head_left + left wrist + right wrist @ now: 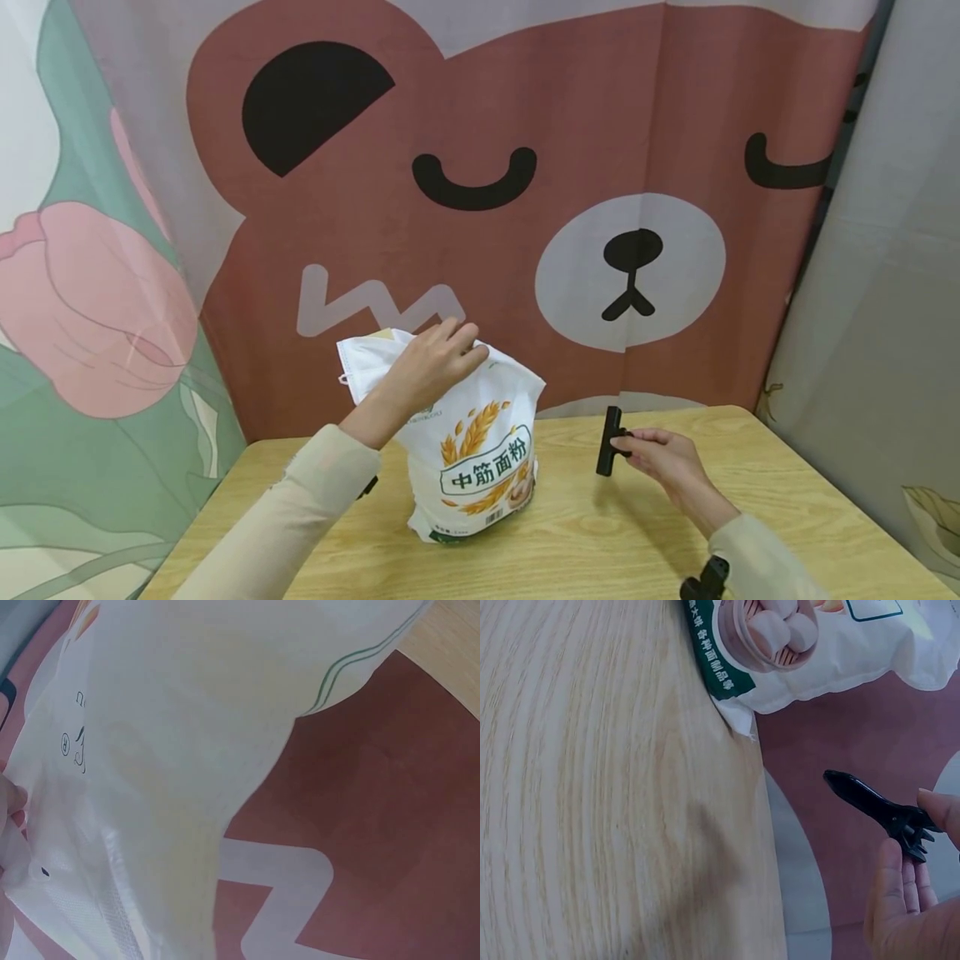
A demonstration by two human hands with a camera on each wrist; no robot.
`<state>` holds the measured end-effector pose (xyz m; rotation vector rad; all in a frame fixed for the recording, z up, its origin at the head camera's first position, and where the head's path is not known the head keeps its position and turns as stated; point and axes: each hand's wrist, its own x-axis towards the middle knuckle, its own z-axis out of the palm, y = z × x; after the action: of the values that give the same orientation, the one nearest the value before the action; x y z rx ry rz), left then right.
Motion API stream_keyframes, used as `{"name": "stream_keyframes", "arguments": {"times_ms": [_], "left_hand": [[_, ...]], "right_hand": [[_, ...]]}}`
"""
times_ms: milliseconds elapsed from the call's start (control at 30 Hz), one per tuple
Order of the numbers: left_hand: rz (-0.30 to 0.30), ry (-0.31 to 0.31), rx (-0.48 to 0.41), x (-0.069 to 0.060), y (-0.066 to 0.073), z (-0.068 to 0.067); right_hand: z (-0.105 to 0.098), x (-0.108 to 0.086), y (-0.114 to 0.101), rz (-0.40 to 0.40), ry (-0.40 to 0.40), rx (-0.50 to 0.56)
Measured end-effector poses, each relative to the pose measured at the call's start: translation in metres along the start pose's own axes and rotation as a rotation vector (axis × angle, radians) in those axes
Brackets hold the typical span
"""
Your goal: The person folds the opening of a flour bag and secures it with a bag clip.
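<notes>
Here, right hand (666, 468) pinches clip (609, 442) crosswise, flour bag (480, 437) apart to its left, left hand (429, 368) gripping bag's top.

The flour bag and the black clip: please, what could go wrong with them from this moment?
The flour bag is held near its top by the left hand, so it might tip if that hand pulls sideways. The black clip, pinched by the right hand away from the bag, might slip and drop onto the table.
</notes>
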<state>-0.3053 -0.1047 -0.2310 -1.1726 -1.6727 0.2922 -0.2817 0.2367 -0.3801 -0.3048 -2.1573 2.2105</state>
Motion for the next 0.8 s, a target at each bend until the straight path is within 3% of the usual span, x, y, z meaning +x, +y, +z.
{"name": "stream_keyframes", "arguments": {"times_ms": [800], "left_hand": [[-0.001, 0.024, 0.006, 0.0, -0.001, 0.001]], "right_hand": [[0.005, -0.008, -0.022, -0.045, -0.021, 0.082]]}}
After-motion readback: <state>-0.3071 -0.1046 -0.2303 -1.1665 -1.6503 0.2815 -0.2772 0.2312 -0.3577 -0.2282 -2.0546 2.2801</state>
